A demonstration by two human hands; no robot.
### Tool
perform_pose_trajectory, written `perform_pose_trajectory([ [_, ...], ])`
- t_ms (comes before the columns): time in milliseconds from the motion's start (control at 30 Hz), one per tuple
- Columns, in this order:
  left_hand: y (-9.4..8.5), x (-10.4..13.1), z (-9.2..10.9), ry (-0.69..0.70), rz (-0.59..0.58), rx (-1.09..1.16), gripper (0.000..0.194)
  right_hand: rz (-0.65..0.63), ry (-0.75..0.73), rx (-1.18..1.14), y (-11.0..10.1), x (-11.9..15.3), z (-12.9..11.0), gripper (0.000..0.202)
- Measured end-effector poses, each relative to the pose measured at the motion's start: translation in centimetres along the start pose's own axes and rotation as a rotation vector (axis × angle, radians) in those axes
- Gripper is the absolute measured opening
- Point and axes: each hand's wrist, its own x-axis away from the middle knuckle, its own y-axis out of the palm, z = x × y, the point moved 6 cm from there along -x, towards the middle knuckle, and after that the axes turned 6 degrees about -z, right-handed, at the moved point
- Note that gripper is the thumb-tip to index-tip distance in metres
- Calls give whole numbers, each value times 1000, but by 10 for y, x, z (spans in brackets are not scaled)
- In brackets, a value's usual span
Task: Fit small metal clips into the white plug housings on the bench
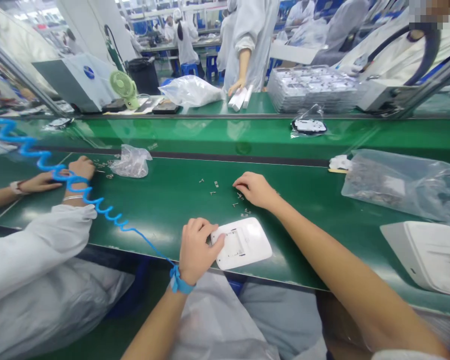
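Note:
A white plastic housing (252, 239) with a rectangular recess lies flat near the front edge of the green table (165, 200). My left hand (198, 247), with a blue coiled-cord strap on its wrist, grips the housing's left side, thumb on top. Beyond the housing, my right hand (255, 190) is over the table with its fingers pinched together beside several small metal pieces (240, 196). Whatever its fingertips may hold is too small to make out. More small metal pieces (216, 184) are scattered to the left of my right hand.
A clear bag of small parts (132, 161) lies at the left, near a co-worker's hands (81, 169). At the right are a large bag of parts (382, 182) and stacked white housings (431, 252). A wrapped part (309, 126) sits on the green strip behind. The blue coiled cord (107, 212) crosses the left side.

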Motion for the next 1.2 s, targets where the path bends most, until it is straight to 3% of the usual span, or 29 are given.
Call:
perform_pose_trajectory([
  [67,0,0,1,-3,6,-4,13,-59,4,52,8,-16,-2,24],
  [167,0,1,2,0,16,4,12,-50,-33,86,9,-40,-12,30],
  [333,2,2,2,-7,12,5,12,-237,-380,43,21,-71,-31,17],
  [400,2,2,3,-3,10,8,12,-269,-421,20,23,-74,-29,14],
  [500,1,2,3,0,10,15,13,-184,-403,-89,13,-61,-28,13],
  [600,0,2,4,10,4,15,13,-79,-318,-522,-3,-34,-26,8],
  [733,0,2,5,31,-3,14,14,-104,-238,-1072,-7,-4,-27,22],
  [867,1,2,3,35,9,14,15,-115,-228,-1238,-9,7,-29,26],
  [967,2,3,3,40,18,16,14,-140,-212,-1121,-9,8,-31,20],
  [1100,2,3,4,49,23,16,14,-48,-209,-605,-1,-2,-26,11],
  [1200,1,4,3,38,21,5,14,18,-249,-295,13,-16,-25,21],
])
